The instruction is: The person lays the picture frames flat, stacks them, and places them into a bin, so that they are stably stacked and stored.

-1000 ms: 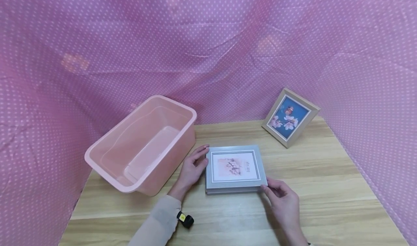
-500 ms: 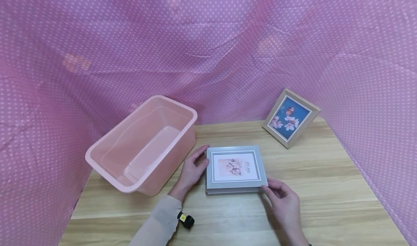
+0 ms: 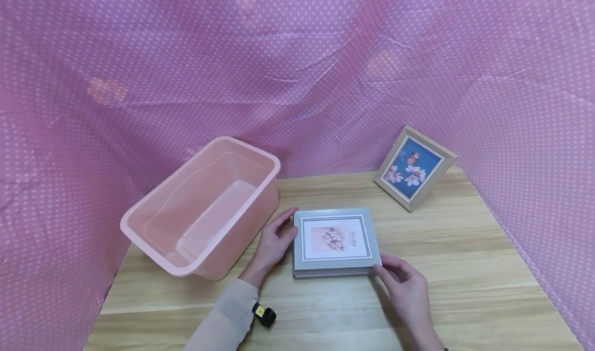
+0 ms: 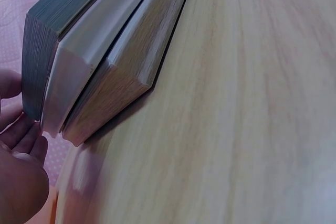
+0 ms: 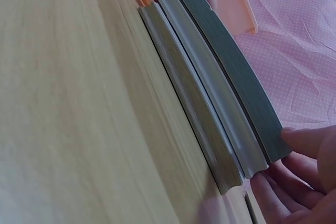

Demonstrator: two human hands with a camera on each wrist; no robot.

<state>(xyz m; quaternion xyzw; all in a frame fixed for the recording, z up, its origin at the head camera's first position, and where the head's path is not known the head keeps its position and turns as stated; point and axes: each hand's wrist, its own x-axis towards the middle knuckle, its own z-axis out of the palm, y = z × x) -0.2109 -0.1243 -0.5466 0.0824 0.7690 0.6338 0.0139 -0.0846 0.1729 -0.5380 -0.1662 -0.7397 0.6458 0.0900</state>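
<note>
Three picture frames lie stacked flat on the wooden table (image 3: 465,268). On top is a grey-green picture frame (image 3: 335,241) with a pale floral print. Below it, the right wrist view shows a whitish frame (image 5: 214,86) and a wood-brown frame (image 5: 192,97) at the bottom. My left hand (image 3: 273,245) touches the stack's left side, its fingers stretched along the edge. At the near right corner, my right hand (image 3: 405,288) pinches the top frame, thumb on the near side and fingers round the right side.
An upright pink plastic bin (image 3: 246,227) stands left of the stack, with nothing inside. A beige picture frame (image 3: 429,186) with a blossom picture leans up at the back right. Pink dotted cloth (image 3: 325,93) hangs round the table's back and sides.
</note>
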